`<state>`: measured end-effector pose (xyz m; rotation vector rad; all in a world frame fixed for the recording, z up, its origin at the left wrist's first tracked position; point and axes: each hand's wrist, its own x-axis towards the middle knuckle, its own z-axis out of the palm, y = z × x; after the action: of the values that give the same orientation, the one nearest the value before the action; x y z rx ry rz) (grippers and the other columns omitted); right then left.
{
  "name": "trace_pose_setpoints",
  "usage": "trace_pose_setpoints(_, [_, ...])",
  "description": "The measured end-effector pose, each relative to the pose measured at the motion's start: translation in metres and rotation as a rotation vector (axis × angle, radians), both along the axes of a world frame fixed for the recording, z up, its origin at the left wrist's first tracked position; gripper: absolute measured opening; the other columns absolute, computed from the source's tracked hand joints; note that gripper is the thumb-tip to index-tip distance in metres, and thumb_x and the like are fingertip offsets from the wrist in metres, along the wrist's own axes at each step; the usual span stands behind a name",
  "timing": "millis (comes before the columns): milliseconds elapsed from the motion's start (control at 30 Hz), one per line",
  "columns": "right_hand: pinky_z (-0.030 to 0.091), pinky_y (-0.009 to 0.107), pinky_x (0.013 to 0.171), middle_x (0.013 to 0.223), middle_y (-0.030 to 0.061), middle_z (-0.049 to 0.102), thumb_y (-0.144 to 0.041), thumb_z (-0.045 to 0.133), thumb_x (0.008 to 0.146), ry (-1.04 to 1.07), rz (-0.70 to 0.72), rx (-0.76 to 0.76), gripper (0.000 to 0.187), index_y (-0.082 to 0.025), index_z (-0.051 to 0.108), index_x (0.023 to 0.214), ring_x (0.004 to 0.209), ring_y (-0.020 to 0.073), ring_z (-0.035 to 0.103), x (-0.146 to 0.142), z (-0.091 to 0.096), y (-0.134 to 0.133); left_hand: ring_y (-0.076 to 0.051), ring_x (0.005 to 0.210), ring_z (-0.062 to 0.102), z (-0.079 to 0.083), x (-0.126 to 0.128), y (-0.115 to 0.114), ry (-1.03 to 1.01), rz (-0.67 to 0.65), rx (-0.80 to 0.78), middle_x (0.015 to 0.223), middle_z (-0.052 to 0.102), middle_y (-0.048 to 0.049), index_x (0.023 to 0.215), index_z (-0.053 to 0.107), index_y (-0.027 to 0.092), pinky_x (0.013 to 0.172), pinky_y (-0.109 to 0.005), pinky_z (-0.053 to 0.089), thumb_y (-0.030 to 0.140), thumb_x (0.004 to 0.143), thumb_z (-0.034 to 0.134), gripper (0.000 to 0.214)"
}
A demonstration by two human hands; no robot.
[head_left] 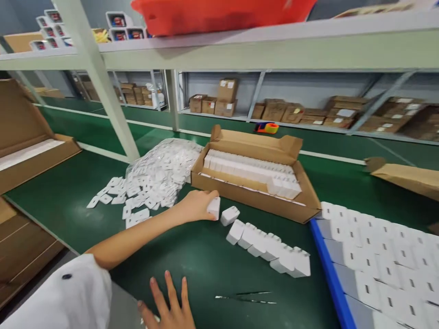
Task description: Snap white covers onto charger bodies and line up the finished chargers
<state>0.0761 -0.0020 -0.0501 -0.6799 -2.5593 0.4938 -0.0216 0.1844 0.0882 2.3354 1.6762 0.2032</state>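
Far-left carton: I see a flat open carton (30,155) at the left edge, lid raised, with a white sheet lying in it. I can make out nothing else inside.
Packet heap: small white packets (154,178) spill out of a clear bag onto the green table (192,269), left of centre. The loose ones fan toward the near left, which I judge keeps them within easy reach.
Left hand: the left hand (197,205) reaches in from the near left, fingers curled down over a white block (214,208) and closed on it. The block sits at table level, just near of the cardboard box. The grip comes from above, which I take to steady the block upright.
Right hand: the right hand (168,306) lies at the near edge, palm down and fingers spread wide, holding nothing. It reads as a brace.
Cardboard box: the cardboard box (254,201) sits at centre with its flaps open. White blocks are packed in rows along the far side, and the near strip is unfilled.
Loose blocks: a single block (229,215) lies just right of the held one, not touching it. Beyond it a row of blocks (270,249) lies side by side, slanting to the near right.
Tweezers: the tweezers (245,298) lie flat near centre, apart from both hands.
Blue tray: a blue tray (329,269) at the right holds white blocks laid in a grid, slots facing up.
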Motion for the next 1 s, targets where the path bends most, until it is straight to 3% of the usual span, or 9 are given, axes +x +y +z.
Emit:
trace_pose_setpoints(100, [0.043,0.066,0.099,0.147,0.0079,0.043,-0.044,0.056,0.09,-0.121,0.139,-0.01,0.047,-0.025,0.052,0.133,0.133,0.0382,0.042,0.014,0.017,0.01,-0.025,0.095,0.063,-0.015,0.0,0.008,-0.025,-0.082,-0.014,0.114,0.062,-0.0095,0.123,0.051,0.017,0.083,-0.041,0.051,0.041,0.081,0.069,0.052])
trace_pose_setpoints(233, [0.041,0.059,0.105,0.146,0.0023,0.044,-0.027,0.05,0.092,-0.184,0.09,-0.087,0.038,-0.025,0.056,0.129,0.135,0.0296,0.042,0.023,0.04,0.014,-0.028,0.099,0.064,-0.032,0.008,0.02,-0.09,-0.116,0.01,0.122,0.054,-0.0133,0.13,0.046,0.016,0.083,-0.038,0.051,0.039,0.08,0.07,0.06])
trace_pose_setpoints(400, [0.043,0.058,0.105,0.145,0.0003,0.046,-0.024,0.048,0.093,-0.14,0.033,-0.047,0.034,-0.024,0.06,0.125,0.133,0.0281,0.045,0.014,0.042,0.01,-0.028,0.121,0.052,-0.021,-0.012,0.012,-0.173,-0.143,0.022,0.138,0.042,-0.0152,0.142,0.03,0.016,0.092,-0.032,0.047,0.038,0.082,0.07,0.076])
trace_pose_setpoints(533, [0.045,0.057,0.102,0.143,0.0038,0.049,-0.023,0.045,0.095,-0.083,0.057,0.076,0.031,-0.021,0.059,0.123,0.131,0.0289,0.047,0.01,0.033,0.012,-0.028,0.121,0.05,0.002,-0.055,-0.033,-0.25,-0.036,0.07,0.139,0.043,-0.0174,0.143,0.031,0.011,0.089,-0.032,0.047,0.028,0.09,0.06,0.063])
trace_pose_setpoints(667, [0.043,0.057,0.101,0.137,0.0073,0.055,-0.026,0.041,0.098,-0.035,0.082,0.13,0.03,-0.018,0.059,0.12,0.128,0.0294,0.049,0.006,0.027,0.016,-0.022,0.108,0.059,0.006,-0.095,-0.117,-0.498,0.142,0.203,0.126,0.058,-0.0103,0.132,0.049,0.016,0.09,-0.03,0.048,0.03,0.091,0.057,0.044])
trace_pose_setpoints(767, [0.041,0.055,0.103,0.131,0.0093,0.059,-0.029,0.037,0.099,0.005,0.067,0.121,0.032,-0.017,0.06,0.117,0.126,0.0289,0.05,0.002,0.024,0.018,-0.019,0.092,0.064,-0.024,-0.11,-0.192,-0.698,0.512,0.374,0.103,0.069,-0.0044,0.105,0.065,0.021,0.082,-0.028,0.051,0.031,0.09,0.057,0.019])
trace_pose_setpoints(867, [0.039,0.055,0.104,0.133,0.0117,0.057,-0.033,0.034,0.1,-0.029,0.064,0.143,0.037,-0.015,0.059,0.121,0.127,0.0294,0.049,-0.003,0.023,0.016,-0.02,0.093,0.062,-0.082,-0.114,-0.262,-0.694,1.031,0.472,0.099,0.066,-0.0079,0.103,0.06,0.015,0.085,-0.036,0.051,0.032,0.099,0.039,0.027])
trace_pose_setpoints(933, [0.038,0.056,0.105,0.139,0.0133,0.052,-0.032,0.034,0.099,-0.099,0.057,0.184,0.04,-0.015,0.056,0.127,0.129,0.0312,0.046,-0.005,0.026,0.012,-0.02,0.088,0.064,-0.125,-0.111,-0.298,-0.691,1.315,0.409,0.098,0.064,-0.0063,0.108,0.058,0.014,0.079,-0.038,0.053,0.033,0.099,0.045,0.025])
trace_pose_setpoints(1000, [0.037,0.058,0.105,0.144,0.0149,0.046,-0.03,0.032,0.098,-0.17,0.036,0.223,0.044,-0.015,0.051,0.134,0.132,0.0333,0.043,-0.005,0.028,0.007,-0.017,0.08,0.064,-0.162,-0.103,-0.323,-0.704,1.485,0.244,0.098,0.064,-0.0052,0.107,0.059,0.013,0.072,-0.035,0.056,0.034,0.095,0.055,0.024])
